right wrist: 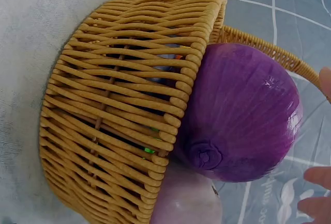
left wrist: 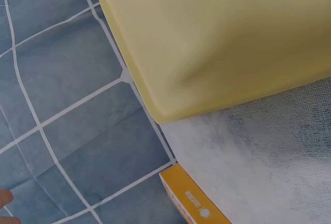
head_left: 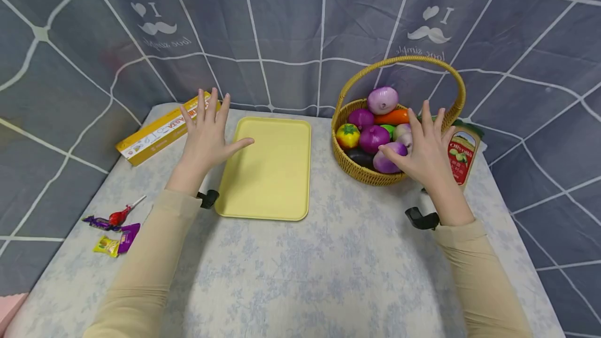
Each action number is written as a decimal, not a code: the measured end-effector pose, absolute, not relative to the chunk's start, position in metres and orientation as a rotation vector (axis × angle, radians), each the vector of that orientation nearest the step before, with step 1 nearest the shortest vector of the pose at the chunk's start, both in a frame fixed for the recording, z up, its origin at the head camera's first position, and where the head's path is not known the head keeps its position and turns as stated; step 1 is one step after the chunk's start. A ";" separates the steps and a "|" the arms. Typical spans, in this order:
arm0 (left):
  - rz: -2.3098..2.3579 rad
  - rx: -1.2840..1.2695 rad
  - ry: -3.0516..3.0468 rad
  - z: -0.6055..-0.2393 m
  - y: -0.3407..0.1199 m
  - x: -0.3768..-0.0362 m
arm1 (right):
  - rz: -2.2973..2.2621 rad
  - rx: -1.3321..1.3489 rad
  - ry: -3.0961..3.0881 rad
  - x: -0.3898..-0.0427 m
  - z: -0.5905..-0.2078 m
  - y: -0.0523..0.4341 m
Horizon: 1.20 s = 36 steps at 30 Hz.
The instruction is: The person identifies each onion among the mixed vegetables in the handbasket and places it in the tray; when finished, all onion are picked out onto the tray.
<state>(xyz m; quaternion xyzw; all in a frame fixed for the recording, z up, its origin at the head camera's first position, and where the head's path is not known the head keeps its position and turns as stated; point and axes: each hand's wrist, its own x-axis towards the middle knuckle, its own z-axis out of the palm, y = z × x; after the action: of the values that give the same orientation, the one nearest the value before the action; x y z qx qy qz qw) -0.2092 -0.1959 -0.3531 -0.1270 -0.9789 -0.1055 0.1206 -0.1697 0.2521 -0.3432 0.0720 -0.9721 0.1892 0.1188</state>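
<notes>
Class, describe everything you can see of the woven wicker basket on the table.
The round woven wicker basket is golden-tan, with a tall arched handle over it. It stands upright on the pale floral tablecloth, right of the yellow plastic tray and apart from it. It is heaped with toy vegetables, mostly purple onions. The right hand reaches over its near rim, fingers spread, touching an onion. An olive oil bottle stands beside it.

Head overhead; wrists close, sideways
</notes>
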 end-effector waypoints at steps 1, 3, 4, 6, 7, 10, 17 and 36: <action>-0.314 -0.370 -2.861 -0.353 -0.196 -0.209 | 0.557 0.212 -2.843 -0.170 -0.343 0.252; -0.330 -0.365 -2.867 -0.354 -0.197 -0.209 | 0.564 0.211 -2.846 -0.169 -0.343 0.251; -0.333 -0.361 -2.869 -0.355 -0.198 -0.209 | 0.565 0.209 -2.850 -0.169 -0.343 0.251; -0.349 -0.354 -2.875 -0.356 -0.199 -0.208 | 0.574 0.208 -2.852 -0.168 -0.344 0.251; -0.354 -0.351 -2.874 -0.357 -0.200 -0.208 | 0.579 0.205 -2.854 -0.167 -0.344 0.251; -0.380 -0.345 -2.873 -0.361 -0.202 -0.206 | 0.585 0.210 -2.851 -0.167 -0.347 0.249; -0.407 -0.338 -2.857 -0.370 -0.206 -0.200 | 0.651 0.227 -2.821 -0.160 -0.356 0.244; -0.864 -0.291 -2.926 -0.402 -0.224 -0.179 | 0.831 0.108 -2.634 -0.139 -0.383 0.233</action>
<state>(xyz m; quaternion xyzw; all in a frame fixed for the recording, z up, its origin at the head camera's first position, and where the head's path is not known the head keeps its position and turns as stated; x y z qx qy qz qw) -0.1791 -0.2236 -0.4018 -0.0949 -0.9540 -0.2816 0.0386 -0.1388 0.2331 -0.3828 0.0385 -0.9360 0.2954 0.1873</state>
